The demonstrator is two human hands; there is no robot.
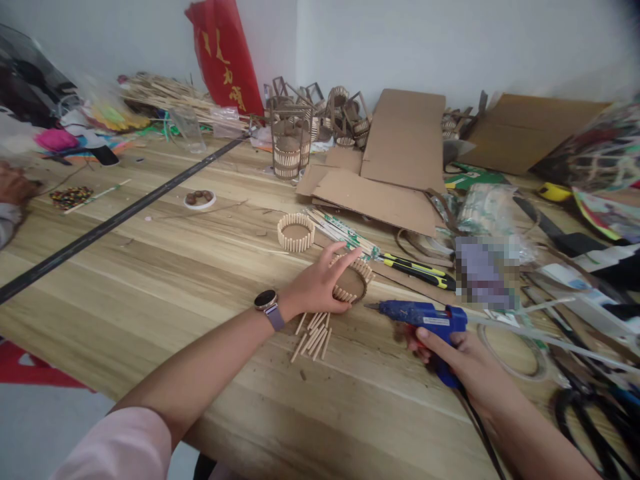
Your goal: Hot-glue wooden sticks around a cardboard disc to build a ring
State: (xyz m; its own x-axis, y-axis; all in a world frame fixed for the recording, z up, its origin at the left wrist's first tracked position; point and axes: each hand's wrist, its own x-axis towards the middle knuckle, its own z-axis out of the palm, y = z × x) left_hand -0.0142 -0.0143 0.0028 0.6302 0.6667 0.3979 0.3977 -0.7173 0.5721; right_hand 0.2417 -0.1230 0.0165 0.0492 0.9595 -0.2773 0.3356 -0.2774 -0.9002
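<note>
My left hand (319,285), with a watch on the wrist, curls round a small round basket of wooden sticks on a cardboard disc (354,283) and holds it on the wooden table (150,280). My right hand (463,360) grips a blue glue gun (425,319). Its nozzle points left toward the basket and stops a short way from it. Several short loose sticks (313,337) lie on the table just below my left hand. A second stick ring (296,233) sits a little farther back.
Cardboard sheets (395,167) and finished stick baskets (290,143) stand at the back. A yellow-black cutter (417,269), a tape ring (515,350), scissors (595,413) and packaging crowd the right. A black strip (115,220) crosses the left. Another person's hand (13,187) rests at the left edge.
</note>
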